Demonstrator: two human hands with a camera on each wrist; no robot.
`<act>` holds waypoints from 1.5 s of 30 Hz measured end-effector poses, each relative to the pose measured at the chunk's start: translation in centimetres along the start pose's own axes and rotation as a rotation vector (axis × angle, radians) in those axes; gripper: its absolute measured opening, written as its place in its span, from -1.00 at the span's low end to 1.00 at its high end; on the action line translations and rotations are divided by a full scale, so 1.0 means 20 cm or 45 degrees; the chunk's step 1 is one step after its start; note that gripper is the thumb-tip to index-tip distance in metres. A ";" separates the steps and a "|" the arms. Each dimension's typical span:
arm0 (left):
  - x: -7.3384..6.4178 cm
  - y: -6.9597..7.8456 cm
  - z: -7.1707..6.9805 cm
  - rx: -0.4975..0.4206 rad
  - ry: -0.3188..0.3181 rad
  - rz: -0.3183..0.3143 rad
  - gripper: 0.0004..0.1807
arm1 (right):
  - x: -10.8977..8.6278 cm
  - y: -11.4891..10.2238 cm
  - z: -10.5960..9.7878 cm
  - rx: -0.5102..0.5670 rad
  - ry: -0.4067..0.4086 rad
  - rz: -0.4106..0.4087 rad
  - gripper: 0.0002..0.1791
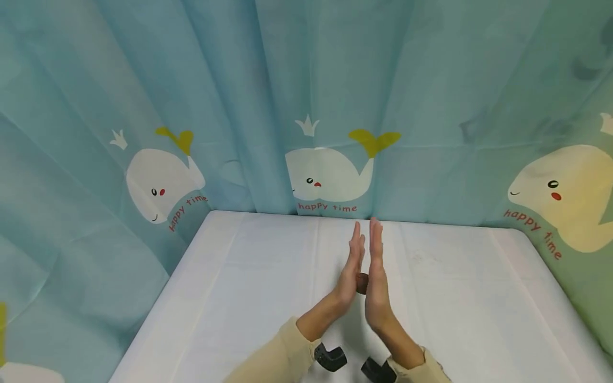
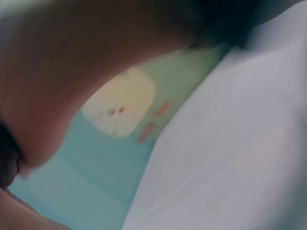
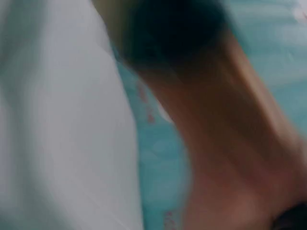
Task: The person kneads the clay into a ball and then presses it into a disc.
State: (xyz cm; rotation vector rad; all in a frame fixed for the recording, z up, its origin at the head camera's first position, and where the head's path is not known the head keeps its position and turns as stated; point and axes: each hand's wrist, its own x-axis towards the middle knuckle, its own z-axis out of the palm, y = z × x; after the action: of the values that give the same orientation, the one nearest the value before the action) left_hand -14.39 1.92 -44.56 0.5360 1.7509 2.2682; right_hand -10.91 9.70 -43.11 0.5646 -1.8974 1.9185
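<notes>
A small dark brown round thing (image 1: 362, 283) sits between the two palms in the head view; its exact kind cannot be told. My left hand (image 1: 349, 274) presses it from the left with straight fingers pointing up and away. From the other side my right hand (image 1: 377, 284) presses it, fingers likewise straight. The fingertips of the two hands stand slightly apart. In the left wrist view a dark thing (image 2: 7, 160) shows at the left edge beside a palm. The right wrist view is blurred, with a dark edge (image 3: 293, 218) at the lower right corner.
Below the hands lies a white-covered table (image 1: 258, 266). A blue-green curtain (image 1: 230, 80) printed with whales hangs behind it and on both sides. Black wrist mounts (image 1: 330, 357) sit at the beige sleeves (image 1: 273, 354).
</notes>
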 end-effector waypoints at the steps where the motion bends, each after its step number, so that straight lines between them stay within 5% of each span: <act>1: -0.01 0.00 0.02 -0.010 -0.027 0.007 -0.30 | 0.04 0.01 -0.03 -0.004 0.026 0.014 -0.38; 4: -0.05 0.03 0.06 -0.043 -0.085 0.055 -0.28 | 0.11 0.08 -0.11 0.009 0.051 0.099 -0.40; 8: -0.04 0.10 0.05 -0.014 -0.065 0.083 -0.28 | 0.06 0.17 -0.11 0.021 -0.002 0.175 -0.40; 14: 0.05 0.02 -0.03 0.085 0.062 0.055 -0.31 | -0.05 0.03 0.02 0.012 -0.098 0.102 -0.37; 19: -0.01 -0.04 0.01 0.116 -0.070 0.059 -0.33 | 0.04 0.00 -0.05 -0.020 0.017 0.136 -0.38; 24: -0.07 0.04 0.06 0.041 -0.108 0.108 -0.30 | 0.11 0.11 -0.14 -0.022 0.104 0.255 -0.42; 28: -0.05 0.05 0.05 0.078 -0.054 0.105 -0.29 | 0.04 0.15 -0.11 -0.012 0.042 0.221 -0.40; 32: 0.00 0.00 0.00 0.110 0.076 0.089 -0.31 | -0.07 0.08 0.00 -0.135 -0.058 0.049 -0.38; 35: 0.01 -0.03 -0.02 0.162 0.052 0.106 -0.33 | -0.07 0.02 0.02 -0.132 -0.058 -0.007 -0.38; 41: -0.07 -0.05 0.05 0.208 -0.067 0.084 -0.32 | 0.08 0.08 -0.11 -0.038 0.072 0.208 -0.41; 45: -0.08 -0.02 0.07 0.223 -0.061 0.143 -0.32 | 0.04 0.19 -0.13 -0.046 0.057 0.277 -0.41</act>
State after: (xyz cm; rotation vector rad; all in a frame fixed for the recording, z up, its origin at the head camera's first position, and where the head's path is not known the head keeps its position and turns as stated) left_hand -12.35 2.60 -44.88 0.7336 1.9534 2.1650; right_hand -13.61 12.14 -45.83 0.3124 -2.0324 2.0044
